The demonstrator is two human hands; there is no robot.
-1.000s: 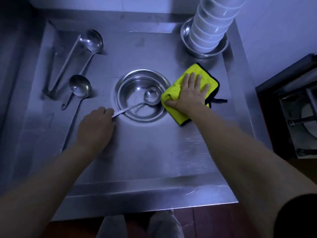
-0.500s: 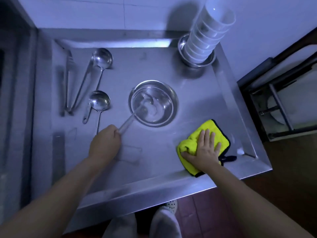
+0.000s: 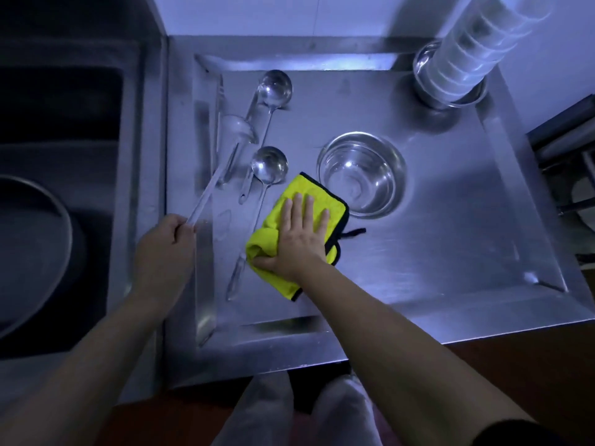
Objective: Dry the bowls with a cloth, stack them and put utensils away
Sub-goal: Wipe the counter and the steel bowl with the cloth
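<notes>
Ladle (image 3: 222, 149) handle was gripped in the curled left hand (image 3: 164, 243), its blurred bowl extending up and away beside two ladles (image 3: 269, 130) lying on the steel tray (image 3: 450, 252). Right hand (image 3: 297, 236) pressed flat, fingers straight, on the yellow cloth (image 3: 273, 239), just beside the empty steel bowl (image 3: 362, 173).

The left hand (image 3: 164, 243) grips a ladle (image 3: 222, 156) by the handle end; its blurred bowl lies beyond the grip. Right of it lie two more ladles, one far (image 3: 273, 90), one nearer (image 3: 269, 167). Further right the right hand (image 3: 297, 239) lies flat on a cloth (image 3: 273, 239). Beyond the cloth sits a bowl (image 3: 362, 173); far right, stacked bowls (image 3: 463, 59).
</notes>
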